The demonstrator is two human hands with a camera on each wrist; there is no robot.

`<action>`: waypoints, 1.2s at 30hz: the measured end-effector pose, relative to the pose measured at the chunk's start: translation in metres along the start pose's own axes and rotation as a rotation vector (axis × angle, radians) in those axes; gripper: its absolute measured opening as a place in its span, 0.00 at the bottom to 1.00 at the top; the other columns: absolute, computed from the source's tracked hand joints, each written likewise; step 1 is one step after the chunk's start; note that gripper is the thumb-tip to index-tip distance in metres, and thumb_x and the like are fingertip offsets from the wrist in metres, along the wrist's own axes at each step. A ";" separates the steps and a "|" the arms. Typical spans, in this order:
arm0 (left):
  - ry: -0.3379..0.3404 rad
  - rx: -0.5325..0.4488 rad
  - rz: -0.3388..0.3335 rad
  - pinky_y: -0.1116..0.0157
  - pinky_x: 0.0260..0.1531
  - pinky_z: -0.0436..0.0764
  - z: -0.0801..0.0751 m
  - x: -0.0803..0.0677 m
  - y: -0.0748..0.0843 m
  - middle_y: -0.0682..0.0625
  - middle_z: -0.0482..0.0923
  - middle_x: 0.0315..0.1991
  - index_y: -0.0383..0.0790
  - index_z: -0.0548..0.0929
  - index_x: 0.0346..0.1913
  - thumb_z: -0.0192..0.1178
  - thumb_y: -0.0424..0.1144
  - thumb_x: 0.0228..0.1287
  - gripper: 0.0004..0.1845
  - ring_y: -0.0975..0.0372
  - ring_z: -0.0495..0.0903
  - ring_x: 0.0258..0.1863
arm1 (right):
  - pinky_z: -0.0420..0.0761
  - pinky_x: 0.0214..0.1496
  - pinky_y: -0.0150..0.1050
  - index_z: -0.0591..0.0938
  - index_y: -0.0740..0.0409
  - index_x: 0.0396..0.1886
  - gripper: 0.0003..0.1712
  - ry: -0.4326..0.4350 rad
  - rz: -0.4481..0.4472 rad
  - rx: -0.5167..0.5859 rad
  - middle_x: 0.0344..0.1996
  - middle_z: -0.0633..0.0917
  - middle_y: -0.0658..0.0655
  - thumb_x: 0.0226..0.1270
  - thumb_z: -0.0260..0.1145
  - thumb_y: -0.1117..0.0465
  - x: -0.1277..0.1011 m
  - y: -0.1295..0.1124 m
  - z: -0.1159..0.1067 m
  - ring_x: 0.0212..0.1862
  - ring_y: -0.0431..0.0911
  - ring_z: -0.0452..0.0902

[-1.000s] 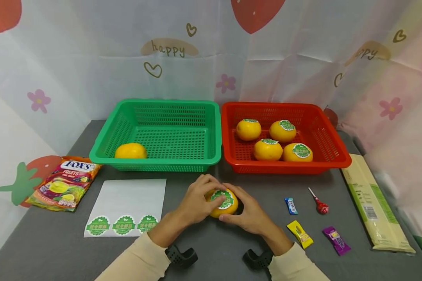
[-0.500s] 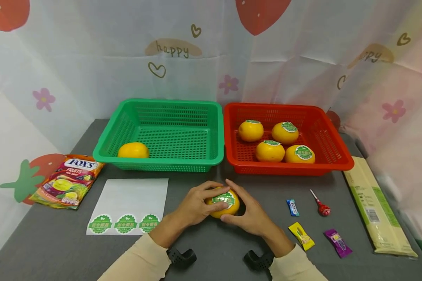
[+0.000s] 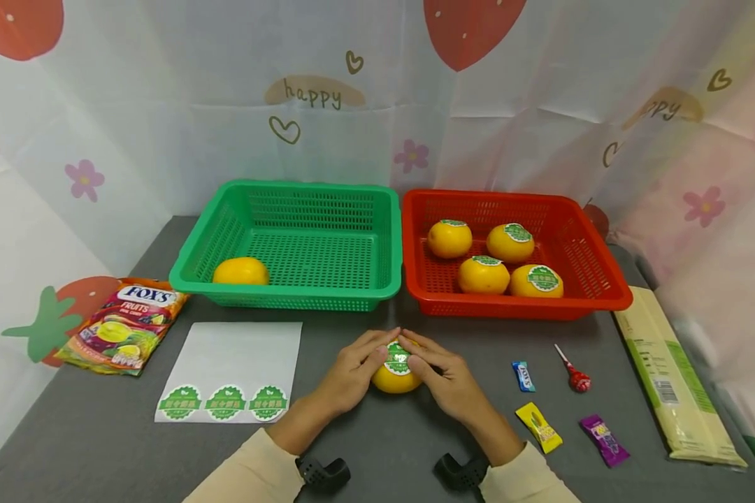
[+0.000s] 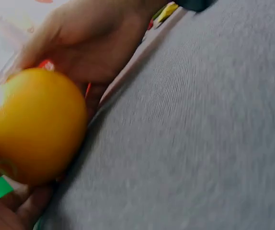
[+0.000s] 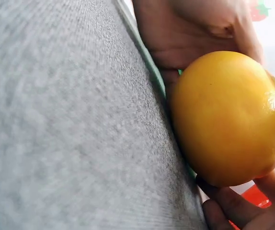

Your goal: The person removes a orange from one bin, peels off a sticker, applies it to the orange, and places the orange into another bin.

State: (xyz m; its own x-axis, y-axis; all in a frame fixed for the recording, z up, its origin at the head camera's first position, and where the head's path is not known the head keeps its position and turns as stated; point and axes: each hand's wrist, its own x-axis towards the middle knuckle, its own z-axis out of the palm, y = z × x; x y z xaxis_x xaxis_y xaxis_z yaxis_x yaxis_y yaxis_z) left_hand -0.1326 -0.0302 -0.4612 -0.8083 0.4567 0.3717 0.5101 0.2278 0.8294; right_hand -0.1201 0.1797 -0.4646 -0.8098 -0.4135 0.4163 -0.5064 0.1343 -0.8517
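An orange [image 3: 395, 381] rests on the grey table, its round green-and-white sticker [image 3: 398, 358] facing up. My left hand [image 3: 350, 372] curls round its left side and my right hand [image 3: 449, 377] round its right, fingertips meeting at the far side. Both thumbs press on the sticker's edges. The wrist views show the bare lower skin of the orange [image 4: 34, 127] between the two hands. To the left lies a white sheet [image 3: 235, 356] with a row of 3 stickers [image 3: 225, 403] along its near edge.
Behind stand a green basket [image 3: 283, 296] with one plain orange [image 3: 240, 270] and a red basket [image 3: 516, 306] with several stickered oranges. A candy bag [image 3: 126, 327] lies left. Wrapped candies [image 3: 539, 427], a lollipop [image 3: 579, 379] and a pale flat package [image 3: 676, 384] lie right.
The left hand has shifted from over the sticker to the orange's left side. The right fingers have closed in over the top, and the right thumb has moved up onto the sticker's edge.
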 end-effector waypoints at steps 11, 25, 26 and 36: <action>-0.050 -0.015 -0.049 0.53 0.58 0.68 -0.005 0.008 0.001 0.48 0.75 0.58 0.39 0.73 0.67 0.48 0.36 0.76 0.20 0.58 0.72 0.58 | 0.72 0.59 0.49 0.79 0.61 0.60 0.19 -0.108 0.318 -0.134 0.55 0.80 0.57 0.72 0.60 0.61 0.007 -0.024 -0.060 0.57 0.50 0.76; -0.152 0.205 -0.222 0.62 0.37 0.76 -0.011 0.023 0.022 0.59 0.75 0.40 0.56 0.77 0.53 0.69 0.53 0.51 0.25 0.62 0.74 0.38 | 0.73 0.47 0.33 0.81 0.63 0.57 0.20 0.350 0.291 -0.585 0.52 0.81 0.55 0.69 0.64 0.57 -0.013 -0.064 -0.217 0.52 0.45 0.73; -0.175 0.230 -0.230 0.62 0.36 0.76 -0.012 0.025 0.024 0.59 0.74 0.39 0.55 0.75 0.52 0.70 0.54 0.49 0.26 0.62 0.74 0.37 | 0.73 0.50 0.39 0.79 0.64 0.58 0.23 0.373 0.310 -0.619 0.57 0.78 0.58 0.69 0.64 0.56 -0.015 -0.060 -0.227 0.56 0.49 0.71; -0.336 0.319 -0.190 0.66 0.32 0.77 -0.032 0.072 0.074 0.57 0.76 0.37 0.49 0.75 0.53 0.73 0.54 0.45 0.31 0.63 0.75 0.34 | 0.54 0.56 0.75 0.70 0.75 0.64 0.35 0.212 0.462 -0.624 0.70 0.58 0.72 0.69 0.63 0.52 -0.035 -0.025 -0.272 0.69 0.72 0.46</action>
State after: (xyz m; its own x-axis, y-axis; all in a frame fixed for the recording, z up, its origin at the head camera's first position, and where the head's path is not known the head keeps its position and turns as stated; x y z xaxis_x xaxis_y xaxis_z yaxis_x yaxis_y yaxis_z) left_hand -0.1627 -0.0084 -0.3599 -0.7832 0.6211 0.0282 0.4699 0.5616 0.6811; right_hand -0.1596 0.4359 -0.3709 -0.9852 -0.0222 0.1702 -0.1282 0.7545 -0.6437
